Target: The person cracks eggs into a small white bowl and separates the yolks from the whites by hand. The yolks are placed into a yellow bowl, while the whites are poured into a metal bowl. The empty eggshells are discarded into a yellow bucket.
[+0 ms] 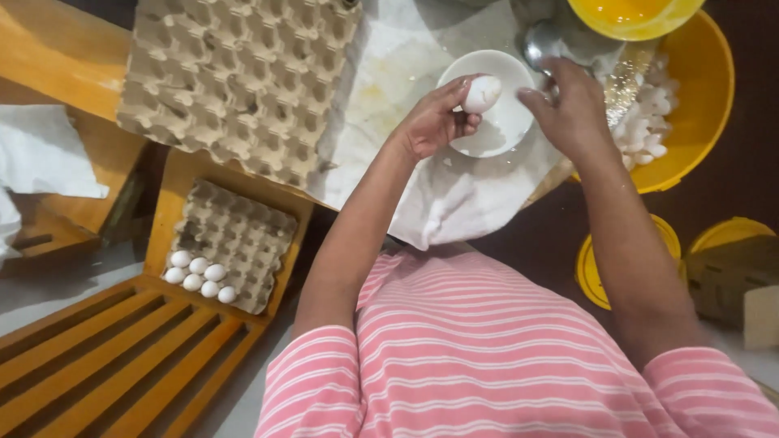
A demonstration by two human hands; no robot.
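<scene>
My left hand point(434, 122) holds a white egg point(482, 93) over a small white bowl point(507, 122) on a white cloth. Just right of the bowl hovers my right hand point(568, 101), its fingers apart and curved, holding nothing I can see. A metal spoon point(537, 45) lies just beyond the bowl, near my right fingers. A yellow bowl with beaten yolk point(633, 15) stands at the top right.
A large yellow basin point(698, 89) with several broken eggshells sits at the right. An empty cardboard egg tray point(235, 81) lies on the wooden table at the left. Lower down, another tray point(235, 235) holds several white eggs point(199, 276) on a wooden stool. Yellow lids point(592, 272) lie at the right.
</scene>
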